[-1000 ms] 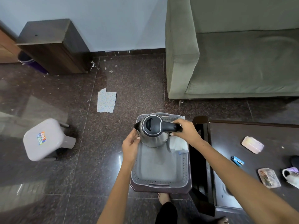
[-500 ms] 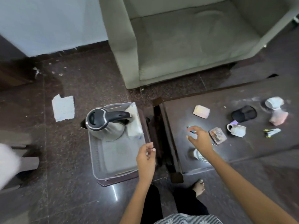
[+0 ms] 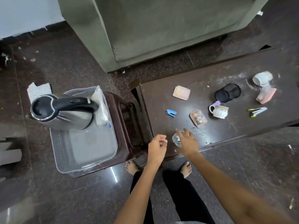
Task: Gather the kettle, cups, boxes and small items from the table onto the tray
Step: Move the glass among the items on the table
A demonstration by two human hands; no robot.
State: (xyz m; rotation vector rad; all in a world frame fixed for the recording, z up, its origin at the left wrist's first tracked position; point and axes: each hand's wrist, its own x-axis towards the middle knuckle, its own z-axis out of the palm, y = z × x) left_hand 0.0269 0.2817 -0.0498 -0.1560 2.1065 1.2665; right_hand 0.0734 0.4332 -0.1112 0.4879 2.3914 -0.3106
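Note:
The steel kettle [image 3: 63, 113] with a black lid and handle stands in the far end of the grey tray [image 3: 87, 147], next to a white cloth [image 3: 101, 107]. My right hand [image 3: 187, 140] hovers open over a small glass dish [image 3: 177, 139] at the near edge of the dark table [image 3: 226, 75]. Empty, with its fingers loosely curled, my left hand [image 3: 157, 147] hangs between tray and table. On the table lie a blue stapler [image 3: 171, 113], a clear box [image 3: 198, 118], a pink box [image 3: 181, 92], a white cup [image 3: 219, 111], a tipped cup [image 3: 262, 78] and a black mesh holder [image 3: 227, 92].
The tray rests on a brown stool [image 3: 127, 120] left of the table. A green sofa [image 3: 153, 29] stands behind. A pink object [image 3: 266, 95] and yellow-black clips [image 3: 257, 110] lie at the table's right. My bare feet [image 3: 131, 166] stand on the dark floor.
Both hands have let go of the kettle, which now stands in the tray. My view turned right to the table, and my right hand came down over the glass dish.

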